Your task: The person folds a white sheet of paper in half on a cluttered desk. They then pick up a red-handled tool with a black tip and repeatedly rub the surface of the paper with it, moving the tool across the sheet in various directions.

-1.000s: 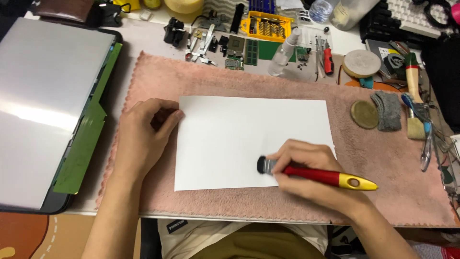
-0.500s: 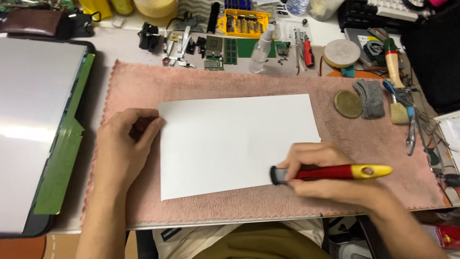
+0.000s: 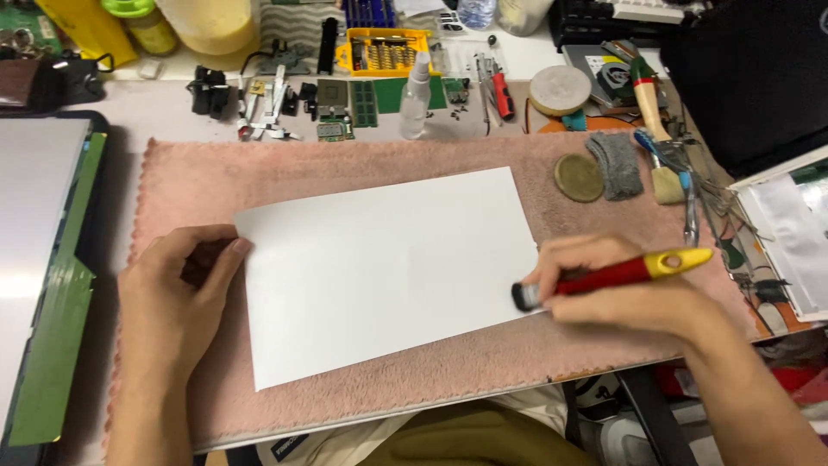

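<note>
A white rectangular sheet (image 3: 388, 267) lies tilted on a pink towel mat (image 3: 198, 185). My left hand (image 3: 172, 298) rests on the mat with its fingertips against the sheet's left edge. My right hand (image 3: 625, 293) grips a brush with a red and yellow handle (image 3: 630, 272). The brush's dark head (image 3: 523, 296) touches the sheet's right edge near the lower right corner.
Behind the mat lie a yellow bit case (image 3: 384, 52), green circuit boards (image 3: 362, 102), a small spray bottle (image 3: 417, 95), a red-handled tool (image 3: 502, 93), a round brass disc (image 3: 578, 177), a grey pad (image 3: 617, 164) and a wooden brush (image 3: 655, 129). A grey panel (image 3: 34, 250) sits at left.
My right hand has swept the brush rightward across the sheet to its right edge. The sheet has rotated a little. The view has shifted.
</note>
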